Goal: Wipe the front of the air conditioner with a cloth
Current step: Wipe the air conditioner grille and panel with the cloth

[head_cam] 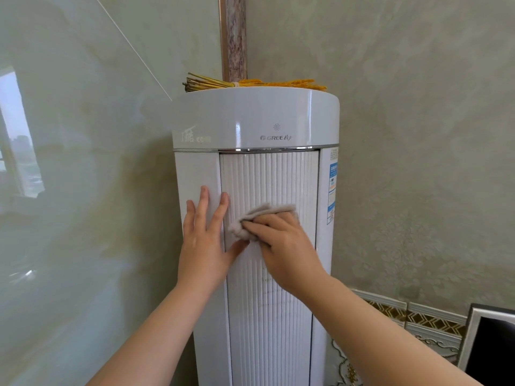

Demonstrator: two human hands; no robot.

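A tall white standing air conditioner point(267, 176) fills the room corner, with a glossy top band and a ribbed vertical front panel below it. My right hand point(284, 243) presses a crumpled grey cloth point(260, 215) against the ribbed panel, a little below its top edge. My left hand point(204, 235) lies flat with fingers spread on the smooth left side strip, its thumb reaching onto the ribs just under the cloth.
A bundle of dried yellow stalks point(245, 84) lies on top of the unit. A glossy green wall point(69, 190) stands close on the left, a textured wall point(418, 135) on the right. A dark screen point(490, 346) sits at the lower right.
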